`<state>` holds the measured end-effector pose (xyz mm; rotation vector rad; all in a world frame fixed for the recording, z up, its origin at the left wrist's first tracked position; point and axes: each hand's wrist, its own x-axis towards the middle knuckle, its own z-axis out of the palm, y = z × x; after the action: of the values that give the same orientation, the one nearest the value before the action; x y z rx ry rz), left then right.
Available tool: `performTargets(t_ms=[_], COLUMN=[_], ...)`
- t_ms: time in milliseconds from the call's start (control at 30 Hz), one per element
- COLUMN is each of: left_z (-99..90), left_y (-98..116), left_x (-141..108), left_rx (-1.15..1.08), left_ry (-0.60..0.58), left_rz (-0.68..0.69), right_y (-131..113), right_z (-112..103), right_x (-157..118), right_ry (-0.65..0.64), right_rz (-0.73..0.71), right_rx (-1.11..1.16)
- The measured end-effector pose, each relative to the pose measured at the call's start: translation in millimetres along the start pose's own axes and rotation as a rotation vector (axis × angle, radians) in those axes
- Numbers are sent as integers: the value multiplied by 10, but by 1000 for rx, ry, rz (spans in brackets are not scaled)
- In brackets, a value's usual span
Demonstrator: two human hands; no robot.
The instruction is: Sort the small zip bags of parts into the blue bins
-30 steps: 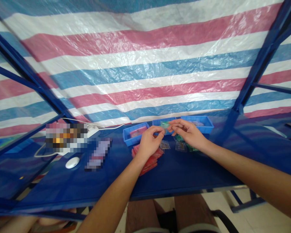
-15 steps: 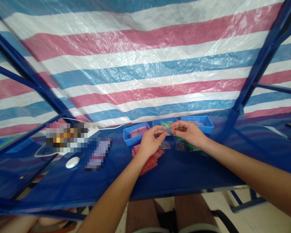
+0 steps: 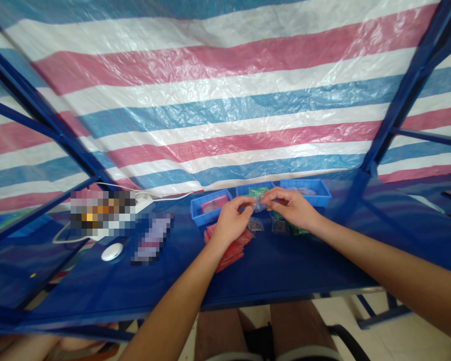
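My left hand (image 3: pixel 234 216) and my right hand (image 3: pixel 291 206) face each other above the table. Their fingertips pinch a small clear plastic bag (image 3: pixel 259 205) between them; its contents are too small to make out. Under my left hand lies a spread pile of red packets (image 3: pixel 231 255). Small clear packets with brownish contents (image 3: pixel 256 225) lie on the table between the hands. Green packets (image 3: pixel 299 230) are partly hidden below my right hand. Behind the hands stand a left blue bin (image 3: pixel 205 219) holding red packets, a middle blue bin (image 3: pixel 244 190) with green packets, and a right blue bin (image 3: pixel 323 200) with clear bags.
On the left of the blue table (image 3: pixel 281 276) are a white round case (image 3: pixel 111 251), a blurred-out flat object (image 3: pixel 154 239) and a white power strip (image 3: pixel 145 203) with cables. Blue metal posts flank a striped tarp (image 3: pixel 225 115). Another person's limb (image 3: pixel 30 348) shows at lower left.
My fingertips have drawn slightly apart, and more of the clear bag shows between them. Little else differs.
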<state>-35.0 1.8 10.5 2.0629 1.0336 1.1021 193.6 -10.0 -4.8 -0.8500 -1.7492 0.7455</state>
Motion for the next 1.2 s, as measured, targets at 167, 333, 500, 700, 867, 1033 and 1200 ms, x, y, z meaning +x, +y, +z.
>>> performTargets(t_ms=[167, 333, 500, 700, 867, 1033, 1200], left_z=[14, 2, -19, 0, 12, -95, -188], left_y=[-3, -38, -39, -58, 0, 104, 93], left_x=[-21, 22, 40, 30, 4, -46, -94], left_rx=[27, 15, 16, 2, 33, 285, 462], left_ry=[-39, 51, 15, -7, -7, -173, -288], left_rz=[14, 3, 109, 132, 112, 203, 302], right_y=[-70, -67, -31, -51, -75, -143, -111], right_z=[28, 36, 10, -38, -95, -335, -709], right_x=[-22, -9, 9, 10, 25, 49, 94], right_ry=[-93, -49, -114, -123, -76, 112, 175], right_rz=[18, 16, 62, 124, 184, 20, -130], right_rx=[67, 105, 183, 254, 163, -290, -820])
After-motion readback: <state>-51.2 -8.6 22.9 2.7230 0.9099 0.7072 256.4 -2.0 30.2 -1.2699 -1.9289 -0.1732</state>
